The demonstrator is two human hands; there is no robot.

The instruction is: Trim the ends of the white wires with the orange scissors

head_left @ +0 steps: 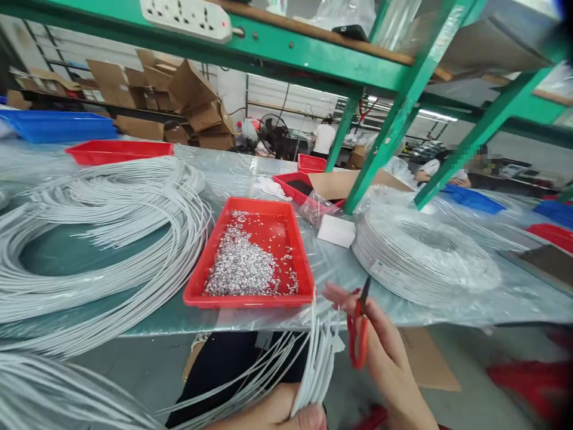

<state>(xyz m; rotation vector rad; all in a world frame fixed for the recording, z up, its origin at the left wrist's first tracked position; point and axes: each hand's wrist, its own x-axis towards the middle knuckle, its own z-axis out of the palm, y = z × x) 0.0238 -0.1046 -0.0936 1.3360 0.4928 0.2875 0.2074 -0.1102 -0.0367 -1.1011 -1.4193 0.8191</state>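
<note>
My left hand (290, 409) is closed around a bundle of thin white cables (316, 358) at the bottom middle, and their cut ends point upward. To its right, my right hand (385, 340) carries a pair of scissors (357, 340) with red handles, hooked against the fingers, dark blade tips up. The fingertips of that hand reach toward the cable ends; whether they touch is not clear. Just beyond the cable ends is a red tray (250, 301) with a heap of small shiny metal pieces (244, 263).
Large coils of white cable (179, 269) cover the left of the bench. A plastic-wrapped cable roll (421, 254) and a small white box (336, 231) lie at the right. Green shelf posts (389, 137) rise from the bench. People work in the background.
</note>
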